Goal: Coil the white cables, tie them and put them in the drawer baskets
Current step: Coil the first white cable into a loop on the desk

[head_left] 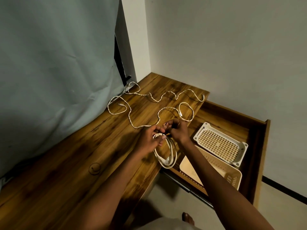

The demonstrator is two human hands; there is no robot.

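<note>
A person stands at a wooden desk (83,163), seen from above. The left hand (149,140) grips the top of a coiled white cable (166,155), fingers curled around its loops; the coil hangs down over the desk's right edge. Touching it on the right, the right hand (178,129) pinches something small and dark at the top of the coil. Loose white cables (159,98) sprawl across the desk just beyond the hands. To the right, an open drawer (259,146) holds a white perforated basket (221,143) and, nearer, a beige basket (216,170).
</note>
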